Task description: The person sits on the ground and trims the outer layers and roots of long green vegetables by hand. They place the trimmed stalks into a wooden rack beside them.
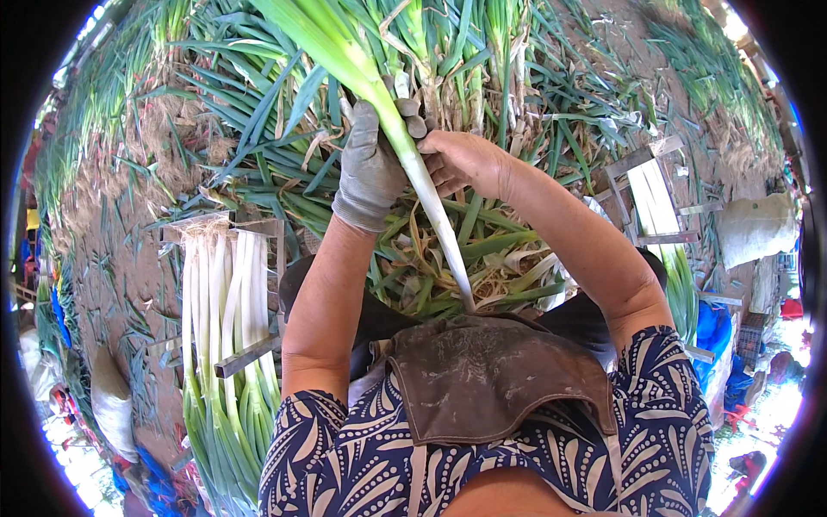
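A long leek-like green onion [426,187] slants across the middle, its green leaves at the top and its white root end resting near a brown leather apron [497,381]. My left hand [371,161], in a grey glove, is closed around the stalk where green turns pale. My right hand [462,158] is bare, its fingers curled against the stalk's right side; its fingertips are partly hidden. Below the hands lies a heap of peeled leaves and husks [510,258]. Unpeeled green onions with dry outer leaves [446,84] stand and lie just beyond the hands.
On the left, a metal rack [249,358] holds cleaned green onions [216,284]. Another metal frame [646,155] at the right holds white stalks [656,207]. A white sack [759,226] stands beyond it, and a pale sack [111,400] lies at far left. Rooted bunches [116,129] line the ground.
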{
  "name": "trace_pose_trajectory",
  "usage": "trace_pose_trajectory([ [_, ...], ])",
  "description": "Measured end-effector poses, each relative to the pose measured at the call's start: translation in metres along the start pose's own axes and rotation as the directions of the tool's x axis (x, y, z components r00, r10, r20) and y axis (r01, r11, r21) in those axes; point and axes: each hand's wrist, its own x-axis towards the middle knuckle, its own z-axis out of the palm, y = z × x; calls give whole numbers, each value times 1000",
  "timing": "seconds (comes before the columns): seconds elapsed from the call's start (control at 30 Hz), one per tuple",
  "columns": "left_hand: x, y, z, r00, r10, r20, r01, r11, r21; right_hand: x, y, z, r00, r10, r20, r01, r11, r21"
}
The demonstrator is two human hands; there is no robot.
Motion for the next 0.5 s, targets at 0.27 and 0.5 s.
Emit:
trace_pose_trajectory([
  [0.27,-4,0,6,998,-21,-56,19,999,-29,-7,16,17,997,-73,-12,74,993,94],
  [0.5,1,5,-8,984,-76,-162,82,996,33,-9,40,6,748,-656,-105,629,750,-203],
])
